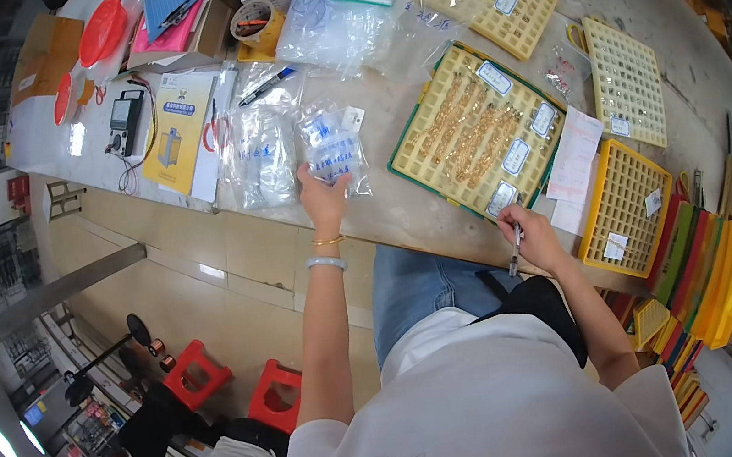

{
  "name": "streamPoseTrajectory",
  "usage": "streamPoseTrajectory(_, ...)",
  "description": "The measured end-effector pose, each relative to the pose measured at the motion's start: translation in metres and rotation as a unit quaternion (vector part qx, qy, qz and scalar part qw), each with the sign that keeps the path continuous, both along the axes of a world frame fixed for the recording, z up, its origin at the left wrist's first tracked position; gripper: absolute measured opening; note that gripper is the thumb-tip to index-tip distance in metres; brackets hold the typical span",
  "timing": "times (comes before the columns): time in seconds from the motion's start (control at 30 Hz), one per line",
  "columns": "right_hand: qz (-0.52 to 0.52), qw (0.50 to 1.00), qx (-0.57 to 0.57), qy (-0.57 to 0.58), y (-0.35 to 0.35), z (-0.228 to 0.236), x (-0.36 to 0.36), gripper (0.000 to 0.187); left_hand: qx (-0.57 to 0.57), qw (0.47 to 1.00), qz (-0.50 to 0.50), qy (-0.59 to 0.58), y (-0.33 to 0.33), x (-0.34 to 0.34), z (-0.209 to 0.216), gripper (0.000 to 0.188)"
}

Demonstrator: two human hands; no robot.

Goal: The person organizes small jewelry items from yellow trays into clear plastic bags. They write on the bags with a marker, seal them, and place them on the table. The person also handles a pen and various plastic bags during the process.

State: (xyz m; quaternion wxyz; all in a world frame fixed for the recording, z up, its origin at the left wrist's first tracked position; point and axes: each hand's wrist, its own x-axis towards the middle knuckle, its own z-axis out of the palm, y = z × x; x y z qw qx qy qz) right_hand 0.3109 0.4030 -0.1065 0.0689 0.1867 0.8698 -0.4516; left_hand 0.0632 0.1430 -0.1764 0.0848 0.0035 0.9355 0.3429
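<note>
left of the green-rimmed tray (419, 175), left hand (325, 199), fingers parted, touched a clear bag (332, 145), contents unclear. by tray's near edge, right hand (536, 241) gripped a pen (515, 257), partly finger-covered.

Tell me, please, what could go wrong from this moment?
The right hand holds a pen beside the gridded tray; a bump might scatter its small gold-coloured pieces.

The left hand touches a plastic bag near the edge of the table; a careless pull could make it slip off.
</note>
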Motion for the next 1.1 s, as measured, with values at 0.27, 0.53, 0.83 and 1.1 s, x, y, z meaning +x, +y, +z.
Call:
streamPoseTrajectory(0.27, -0.017, 1.000, -0.018, 0.012, 0.004, -0.004, -0.033, 0.010, 0.391, 0.872, 0.093, -0.280, -0.042, -0.008, -0.011, 0.027)
streamPoseTrajectory(0.53, -0.073, 0.997, -0.011, 0.026, -0.033, -0.004, -0.076, 0.012, 0.489, 0.759, 0.095, -0.420, -0.070, -0.028, 0.011, 0.015)
streamPoseTrajectory(0.83, -0.107, 0.994, -0.018, 0.003, -0.079, -0.011, -0.078, 0.012, 0.426, 0.786, 0.027, -0.448, -0.072, -0.052, 0.019, 0.026)
streamPoseTrajectory(1.1, -0.104, 0.994, -0.023, 0.014, -0.096, -0.009, -0.080, 0.011, 0.440, 0.761, 0.009, -0.476, -0.068, -0.054, 0.015, 0.032)
